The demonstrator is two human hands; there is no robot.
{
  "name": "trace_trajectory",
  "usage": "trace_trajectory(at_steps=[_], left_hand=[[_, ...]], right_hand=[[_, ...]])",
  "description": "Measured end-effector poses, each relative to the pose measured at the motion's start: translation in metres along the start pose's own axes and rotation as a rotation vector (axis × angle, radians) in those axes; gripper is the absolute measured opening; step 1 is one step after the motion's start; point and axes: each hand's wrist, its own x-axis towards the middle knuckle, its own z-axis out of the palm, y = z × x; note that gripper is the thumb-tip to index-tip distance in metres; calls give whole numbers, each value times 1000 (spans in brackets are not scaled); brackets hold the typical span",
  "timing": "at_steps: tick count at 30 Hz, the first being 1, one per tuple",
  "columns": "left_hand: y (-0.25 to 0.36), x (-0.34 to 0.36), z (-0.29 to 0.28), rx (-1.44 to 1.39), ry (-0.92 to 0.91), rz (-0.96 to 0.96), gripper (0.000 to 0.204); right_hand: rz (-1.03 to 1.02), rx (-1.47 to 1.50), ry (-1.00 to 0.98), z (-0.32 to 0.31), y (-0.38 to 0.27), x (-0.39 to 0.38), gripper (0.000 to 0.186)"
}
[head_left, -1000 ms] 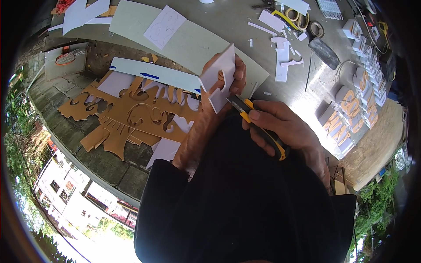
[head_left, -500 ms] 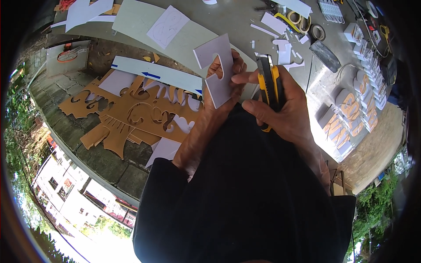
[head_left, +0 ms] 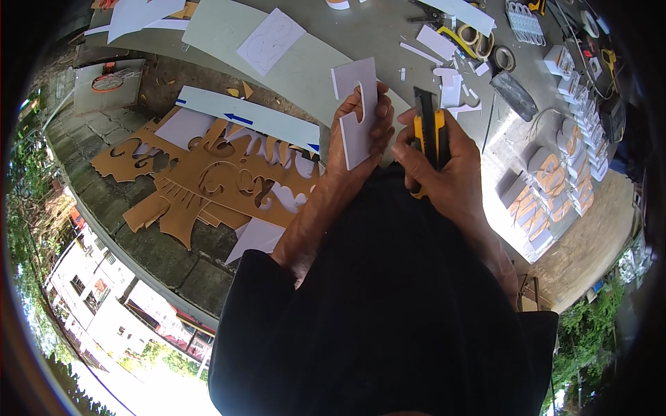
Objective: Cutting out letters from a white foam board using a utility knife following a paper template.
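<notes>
In my left hand [head_left: 352, 132] is a white foam board piece [head_left: 362, 114] with a rounded notch cut into its left edge. My fingers wrap its right side, and the thumb shows through the notch. My right hand [head_left: 451, 159] grips a yellow and black utility knife [head_left: 431, 139] with its blade end pointing away from me. The knife is apart from the board, a short way to its right. Beyond both hands, a sheet of white paper with a pencil drawing [head_left: 270, 41] lies on a long pale board [head_left: 322, 68].
Tape rolls [head_left: 504, 58], white offcuts [head_left: 451, 87] and a dark grey block [head_left: 514, 96] lie on the table at the far right. White cut-out letters [head_left: 555, 173] stand at right. Brown cut sheets [head_left: 208, 177] lie on the paving at left, beside a white strip with blue arrows [head_left: 250, 119].
The board has moved right and turned more edge-on in my left hand. My right forefinger, which reached toward the board, has drawn back to the knife.
</notes>
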Motion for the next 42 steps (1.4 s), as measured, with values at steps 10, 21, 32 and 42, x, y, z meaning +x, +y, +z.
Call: trace_trajectory(at_steps=[10,21,32,42], left_hand=[[1,-7,23,1355,302,636,18],[1,-12,32,1483,245,774,13],[11,-14,34,968,25,160,28],[6,-13,27,1064,59,191,28]], right_hand=[[37,373,285,-22,6,20,44],[-11,348,330,-42,23,22,42],[8,207,367,-50,22,26,38],[-42,-357,378,-36,22,29,50]])
